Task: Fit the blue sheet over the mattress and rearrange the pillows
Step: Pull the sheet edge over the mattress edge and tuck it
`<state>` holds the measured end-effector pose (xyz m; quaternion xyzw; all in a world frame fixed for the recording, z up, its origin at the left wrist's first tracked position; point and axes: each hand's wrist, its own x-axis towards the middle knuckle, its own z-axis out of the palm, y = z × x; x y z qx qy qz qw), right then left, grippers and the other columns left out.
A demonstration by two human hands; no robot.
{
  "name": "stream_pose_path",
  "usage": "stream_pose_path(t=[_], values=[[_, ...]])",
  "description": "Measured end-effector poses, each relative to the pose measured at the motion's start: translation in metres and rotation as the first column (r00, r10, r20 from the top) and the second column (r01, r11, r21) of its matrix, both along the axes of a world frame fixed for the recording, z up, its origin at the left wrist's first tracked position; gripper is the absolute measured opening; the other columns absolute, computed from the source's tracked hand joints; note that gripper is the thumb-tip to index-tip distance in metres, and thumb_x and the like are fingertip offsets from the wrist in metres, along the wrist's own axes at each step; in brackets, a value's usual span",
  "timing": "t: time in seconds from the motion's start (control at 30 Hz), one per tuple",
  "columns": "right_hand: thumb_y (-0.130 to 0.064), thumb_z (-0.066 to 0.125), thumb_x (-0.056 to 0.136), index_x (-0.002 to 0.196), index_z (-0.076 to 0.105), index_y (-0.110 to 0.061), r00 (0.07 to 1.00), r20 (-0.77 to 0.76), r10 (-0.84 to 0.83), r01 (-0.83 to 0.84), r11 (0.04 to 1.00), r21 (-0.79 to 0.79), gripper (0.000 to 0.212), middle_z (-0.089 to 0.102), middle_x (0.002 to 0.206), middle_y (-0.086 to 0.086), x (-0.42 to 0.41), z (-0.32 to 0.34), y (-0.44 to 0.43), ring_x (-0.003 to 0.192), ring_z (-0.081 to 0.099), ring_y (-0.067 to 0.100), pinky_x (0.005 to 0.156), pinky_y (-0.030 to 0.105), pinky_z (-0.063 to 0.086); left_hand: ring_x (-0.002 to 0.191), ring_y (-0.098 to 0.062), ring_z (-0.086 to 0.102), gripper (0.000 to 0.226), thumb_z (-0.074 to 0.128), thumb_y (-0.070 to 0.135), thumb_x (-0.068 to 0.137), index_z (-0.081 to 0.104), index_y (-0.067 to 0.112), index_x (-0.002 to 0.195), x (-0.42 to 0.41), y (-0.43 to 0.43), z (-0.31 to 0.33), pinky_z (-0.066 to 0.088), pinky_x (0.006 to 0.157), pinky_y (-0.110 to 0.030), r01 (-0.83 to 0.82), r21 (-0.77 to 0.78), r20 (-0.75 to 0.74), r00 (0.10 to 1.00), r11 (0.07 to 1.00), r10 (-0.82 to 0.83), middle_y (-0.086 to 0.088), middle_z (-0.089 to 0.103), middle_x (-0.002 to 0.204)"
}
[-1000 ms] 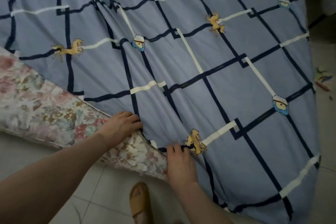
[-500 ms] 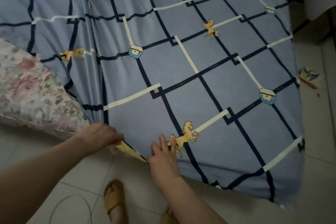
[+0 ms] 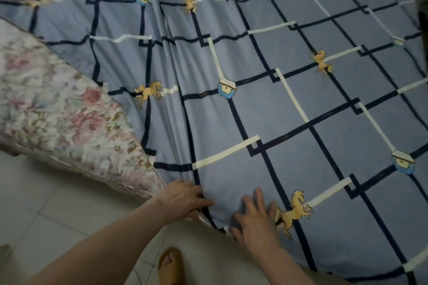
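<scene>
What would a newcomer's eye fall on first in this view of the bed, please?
First, the blue sheet, a dark grid dotted with yellow horses, fills most of the view and ripples into folds left of centre. Next, the bare floral mattress shows uncovered at the left edge. At the bottom, the left hand pinches the sheet's edge at the mattress side, while the right hand lies spread flat on the cloth beside a horse.

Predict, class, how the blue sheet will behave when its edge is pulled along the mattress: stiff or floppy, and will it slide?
The blue sheet looks floppy: long folds run from the left hand. It probably slides easily, lying smooth by the right hand. The floral mattress corner remains bare.
</scene>
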<state>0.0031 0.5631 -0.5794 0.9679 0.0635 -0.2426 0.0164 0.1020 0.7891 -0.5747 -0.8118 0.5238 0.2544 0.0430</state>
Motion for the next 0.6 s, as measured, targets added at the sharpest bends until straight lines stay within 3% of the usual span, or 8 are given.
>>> stream_pose_path(t=[0.03, 0.1, 0.17, 0.2, 0.27, 0.37, 0.5, 0.6], values=[[-0.05, 0.082, 0.048, 0.081, 0.07, -0.035, 0.999, 0.037, 0.001, -0.002, 0.999, 0.036, 0.038, 0.061, 0.115, 0.01, 0.021, 0.008, 0.018, 0.124, 0.036, 0.046, 0.083, 0.073, 0.036, 0.089, -0.022, 0.063, 0.059, 0.07, 0.057, 0.071, 0.055, 0.036, 0.125, 0.018, 0.021, 0.006, 0.053, 0.068, -0.034, -0.003, -0.014, 0.072, 0.997, 1.0, 0.004, 0.001, 0.064, 0.109], [-0.045, 0.08, 0.053, 0.11, 0.064, -0.036, 0.995, 0.098, -0.009, 0.004, 0.999, 0.046, 0.059, 0.056, 0.129, 0.014, 0.047, 0.024, 0.04, 0.128, 0.032, 0.049, 0.09, 0.074, 0.029, 0.115, -0.028, 0.055, 0.07, 0.068, 0.06, 0.071, 0.048, 0.035, 0.133, 0.044, 0.036, 0.014, 0.048, 0.089, -0.046, -0.058, -0.024, 0.145, 0.988, 0.998, 0.061, -0.003, 0.058, 0.125], [-0.045, 0.08, 0.058, 0.128, 0.053, -0.034, 0.986, 0.163, -0.036, 0.019, 0.994, 0.11, 0.076, 0.049, 0.139, 0.015, 0.082, 0.033, 0.069, 0.132, 0.027, 0.049, 0.091, 0.074, 0.027, 0.141, -0.031, 0.022, 0.08, 0.058, 0.06, 0.08, 0.022, 0.035, 0.147, 0.074, 0.062, 0.022, 0.024, 0.108, -0.058, -0.16, -0.007, 0.205, 0.966, 0.987, 0.158, -0.006, 0.031, 0.151], [-0.046, 0.08, 0.059, 0.133, 0.049, -0.033, 0.985, 0.17, -0.041, 0.017, 0.99, 0.139, 0.081, 0.046, 0.141, 0.015, 0.099, 0.038, 0.083, 0.132, 0.025, 0.049, 0.091, 0.074, 0.027, 0.145, -0.03, 0.004, 0.082, 0.052, 0.059, 0.085, 0.006, 0.035, 0.15, 0.088, 0.074, 0.028, 0.01, 0.112, -0.059, -0.203, 0.022, 0.231, 0.954, 0.979, 0.192, -0.006, 0.014, 0.158], [-0.048, 0.079, 0.06, 0.139, 0.044, -0.03, 0.981, 0.186, -0.047, 0.013, 0.983, 0.183, 0.089, 0.044, 0.144, 0.015, 0.127, 0.045, 0.109, 0.134, 0.02, 0.048, 0.092, 0.074, 0.027, 0.144, -0.028, -0.013, 0.086, 0.044, 0.058, 0.089, -0.016, 0.035, 0.146, 0.113, 0.098, 0.036, -0.007, 0.113, -0.056, -0.292, 0.049, 0.254, 0.928, 0.955, 0.271, -0.004, -0.005, 0.159], [-0.05, 0.079, 0.059, 0.143, 0.038, -0.028, 0.981, 0.182, -0.074, 0.029, 0.97, 0.243, 0.096, 0.04, 0.146, 0.015, 0.163, 0.045, 0.134, 0.134, 0.019, 0.048, 0.093, 0.074, 0.029, 0.144, -0.029, -0.011, 0.092, 0.049, 0.058, 0.087, -0.02, 0.035, 0.142, 0.144, 0.133, 0.043, -0.01, 0.111, -0.052, -0.34, 0.099, 0.277, 0.912, 0.935, 0.303, -0.004, -0.002, 0.16], [-0.054, 0.081, 0.053, 0.143, 0.039, -0.028, 0.982, 0.164, -0.095, 0.05, 0.964, 0.262, 0.102, 0.042, 0.145, 0.015, 0.201, 0.034, 0.162, 0.133, 0.021, 0.046, 0.092, 0.072, 0.032, 0.143, -0.029, 0.012, 0.102, 0.069, 0.057, 0.072, 0.007, 0.034, 0.149, 0.181, 0.176, 0.038, -0.001, 0.114, -0.05, -0.34, 0.152, 0.278, 0.916, 0.928, 0.29, -0.006, 0.025, 0.155], [-0.053, 0.08, 0.057, 0.142, 0.04, -0.025, 0.98, 0.166, -0.113, 0.059, 0.953, 0.297, 0.097, 0.047, 0.141, 0.016, 0.224, 0.026, 0.189, 0.132, 0.031, 0.046, 0.092, 0.069, 0.036, 0.14, -0.03, 0.026, 0.1, 0.074, 0.055, 0.067, 0.02, 0.032, 0.148, 0.21, 0.203, 0.029, 0.014, 0.113, -0.052, -0.325, 0.152, 0.25, 0.926, 0.933, 0.282, -0.006, 0.039, 0.149]])
